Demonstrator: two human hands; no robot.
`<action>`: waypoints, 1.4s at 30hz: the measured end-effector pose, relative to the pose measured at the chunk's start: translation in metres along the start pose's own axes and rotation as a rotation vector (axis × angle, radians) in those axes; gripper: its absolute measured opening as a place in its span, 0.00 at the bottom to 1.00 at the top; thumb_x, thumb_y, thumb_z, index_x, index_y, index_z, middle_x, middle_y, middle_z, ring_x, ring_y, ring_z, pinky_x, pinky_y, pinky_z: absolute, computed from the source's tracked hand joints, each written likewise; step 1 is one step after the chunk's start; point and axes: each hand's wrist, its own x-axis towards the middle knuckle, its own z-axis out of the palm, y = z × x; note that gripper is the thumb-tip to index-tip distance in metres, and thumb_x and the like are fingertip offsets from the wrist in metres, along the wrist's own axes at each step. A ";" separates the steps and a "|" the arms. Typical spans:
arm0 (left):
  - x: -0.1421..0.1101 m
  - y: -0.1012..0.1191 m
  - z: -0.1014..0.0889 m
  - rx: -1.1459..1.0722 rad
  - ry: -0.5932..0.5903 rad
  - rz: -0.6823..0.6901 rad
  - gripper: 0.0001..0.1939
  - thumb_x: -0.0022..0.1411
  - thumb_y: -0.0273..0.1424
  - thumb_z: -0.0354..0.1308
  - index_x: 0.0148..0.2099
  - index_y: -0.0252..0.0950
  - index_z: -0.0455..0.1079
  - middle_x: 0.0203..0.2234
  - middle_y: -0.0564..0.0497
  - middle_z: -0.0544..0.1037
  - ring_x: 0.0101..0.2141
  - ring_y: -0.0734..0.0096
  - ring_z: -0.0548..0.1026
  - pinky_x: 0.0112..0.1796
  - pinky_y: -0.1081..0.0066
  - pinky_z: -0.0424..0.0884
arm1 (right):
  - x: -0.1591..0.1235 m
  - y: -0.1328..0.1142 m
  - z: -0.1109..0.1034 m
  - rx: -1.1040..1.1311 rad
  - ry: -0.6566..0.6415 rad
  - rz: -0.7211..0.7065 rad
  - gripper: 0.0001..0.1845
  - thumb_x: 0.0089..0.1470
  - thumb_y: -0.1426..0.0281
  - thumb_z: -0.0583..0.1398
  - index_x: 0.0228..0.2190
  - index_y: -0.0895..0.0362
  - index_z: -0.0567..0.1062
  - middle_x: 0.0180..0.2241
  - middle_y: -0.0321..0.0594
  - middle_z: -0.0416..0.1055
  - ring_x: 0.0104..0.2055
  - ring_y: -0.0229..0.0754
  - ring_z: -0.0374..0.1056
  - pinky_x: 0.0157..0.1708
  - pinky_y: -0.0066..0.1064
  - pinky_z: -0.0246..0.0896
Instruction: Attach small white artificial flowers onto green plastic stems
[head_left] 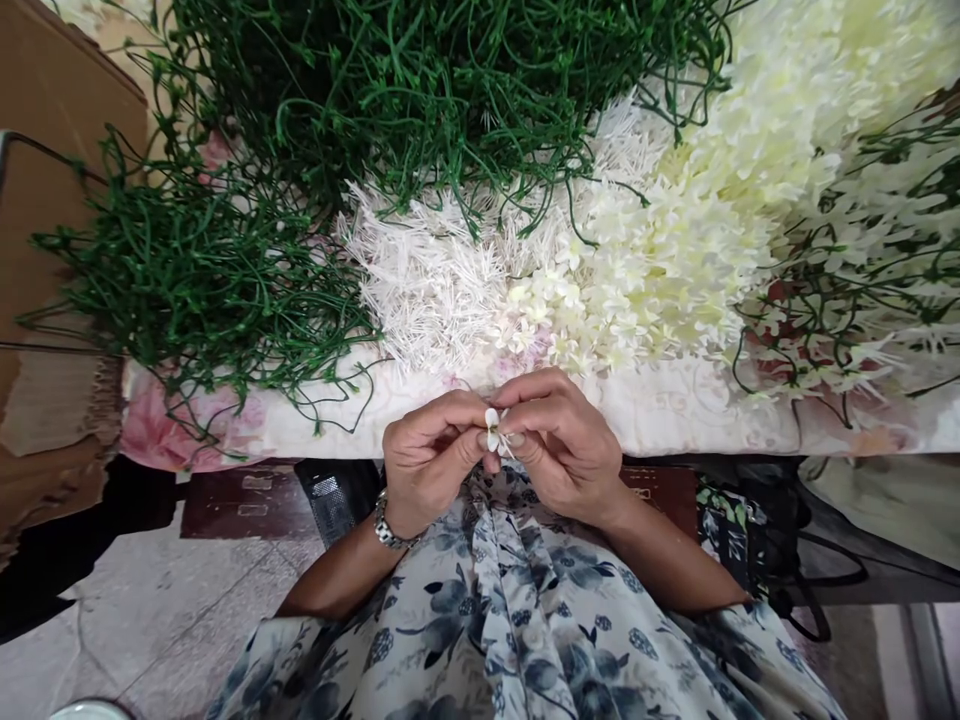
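Note:
Both hands meet at the table's front edge, close to my body. My left hand (437, 450), with a metal watch on its wrist, pinches a small white artificial flower (493, 430) between thumb and fingertips. From the other side, my right hand (562, 440) pinches at the same flower, where thin white stamen-like strands show by the thumb. The fingertips hide part of it. Just beyond the hands lie a heap of white spiky stamen pieces (435, 275) and a heap of cream-white flower heads (630, 280).
Green plastic stems pile up at the back (450, 90), with a smaller stem heap (217, 270) at left. Assembled flower sprays (885, 240) lie at right. A flowered cloth (660, 410) covers the table. A cardboard box (60, 120) stands at left and a black bag (757, 530) below right.

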 end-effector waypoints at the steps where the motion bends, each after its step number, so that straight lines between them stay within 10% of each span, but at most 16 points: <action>1: 0.000 0.000 0.000 0.022 0.004 0.016 0.08 0.58 0.25 0.58 0.41 0.37 0.75 0.29 0.50 0.73 0.21 0.80 0.71 0.21 0.79 0.68 | 0.000 -0.001 -0.001 -0.028 -0.004 -0.006 0.07 0.53 0.77 0.58 0.36 0.56 0.70 0.37 0.41 0.66 0.36 0.36 0.68 0.30 0.29 0.67; 18: 0.001 0.004 0.003 0.068 0.036 -0.090 0.06 0.57 0.24 0.58 0.38 0.35 0.75 0.26 0.52 0.72 0.20 0.80 0.69 0.21 0.78 0.65 | 0.005 -0.003 -0.017 -0.565 -0.120 -0.345 0.14 0.50 0.77 0.61 0.40 0.57 0.69 0.32 0.43 0.70 0.34 0.39 0.66 0.33 0.34 0.66; 42: -0.001 -0.002 -0.001 0.031 0.013 -0.012 0.08 0.56 0.28 0.61 0.39 0.35 0.75 0.28 0.50 0.74 0.21 0.78 0.72 0.20 0.78 0.69 | 0.000 -0.008 -0.010 -0.404 -0.037 -0.203 0.08 0.52 0.77 0.59 0.37 0.59 0.70 0.31 0.42 0.71 0.33 0.38 0.67 0.32 0.32 0.65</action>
